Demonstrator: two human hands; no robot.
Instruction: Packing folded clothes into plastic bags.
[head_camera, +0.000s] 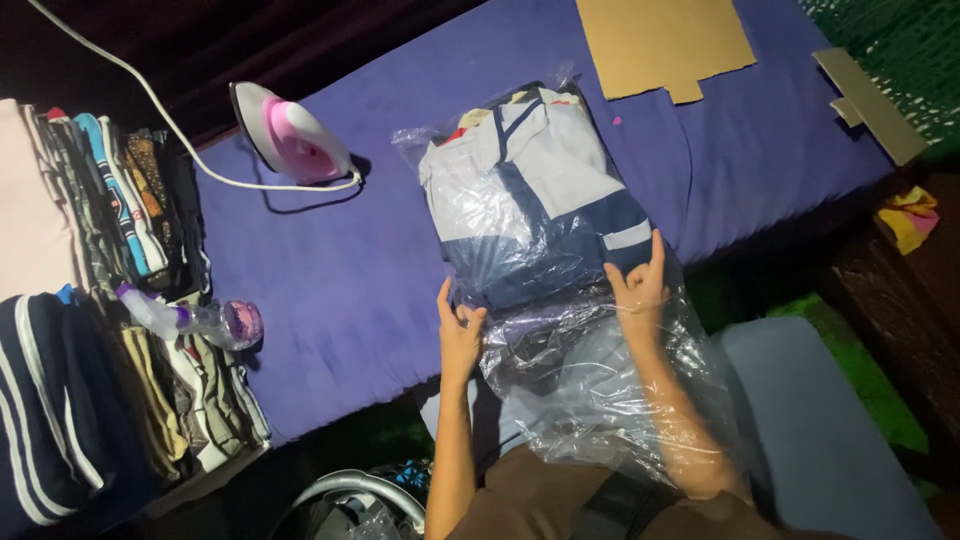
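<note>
A clear plastic bag (560, 300) holding a folded shirt (535, 200) is gripped by the left hand (460, 335) and right hand (640, 285), set apart, at the purple ironing surface's (330, 290) near edge.

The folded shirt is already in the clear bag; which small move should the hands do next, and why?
Probably fold the loose open end of the plastic bag under. The folded shirt sits fully inside, and the left hand and right hand grip the bag just below it.
</note>
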